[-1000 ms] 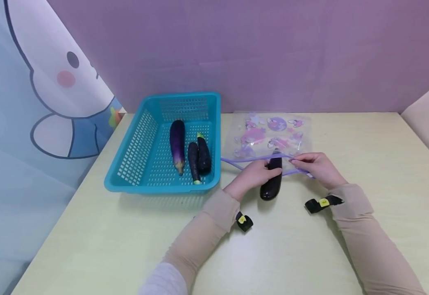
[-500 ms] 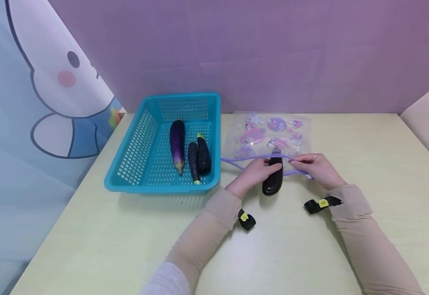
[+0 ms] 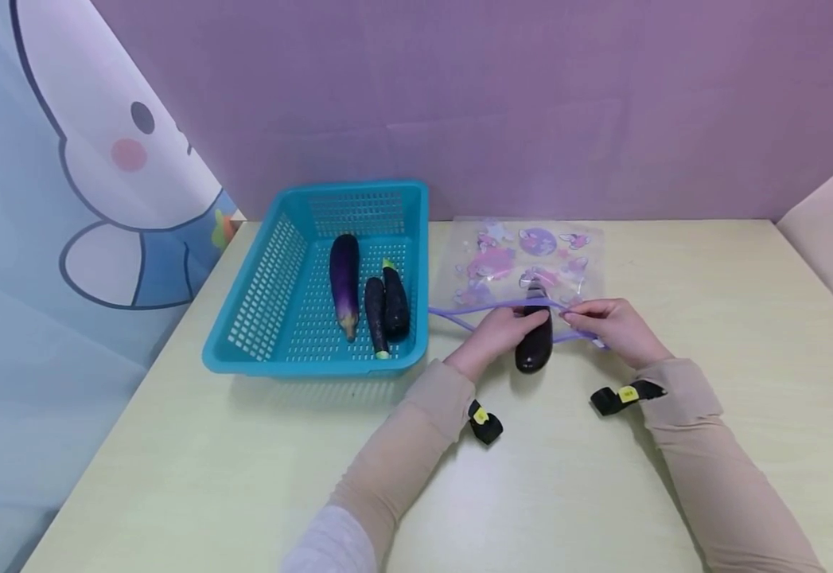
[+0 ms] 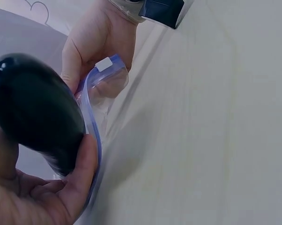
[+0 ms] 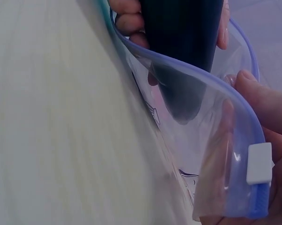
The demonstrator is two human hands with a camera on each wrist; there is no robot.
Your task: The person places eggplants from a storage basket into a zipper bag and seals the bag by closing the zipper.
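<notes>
My left hand (image 3: 500,328) grips a dark, glossy eggplant (image 3: 535,350) between thumb and fingers. Its far end is inside the mouth of a clear zip bag (image 3: 502,263) printed with pink and purple figures. In the right wrist view, that end of the eggplant (image 5: 181,42) shows through the clear plastic. My right hand (image 3: 620,328) pinches the bag's purple-edged opening at its right side, holding it apart. Beside those fingers a white slider (image 5: 259,163) sits on the zip. In the left wrist view, the rounded near end of the eggplant (image 4: 35,103) sticks out of the bag.
A teal plastic basket (image 3: 316,368) stands left of the bag. Inside lie a long purple eggplant (image 3: 344,274) and two smaller dark ones, side by side (image 3: 375,310). A purple cloth backdrop (image 3: 531,111) rises behind the pale table (image 3: 545,493).
My left hand has moved slightly forward and right, sliding the eggplant farther into the bag. The right hand stays nearly still at the bag's opening.
</notes>
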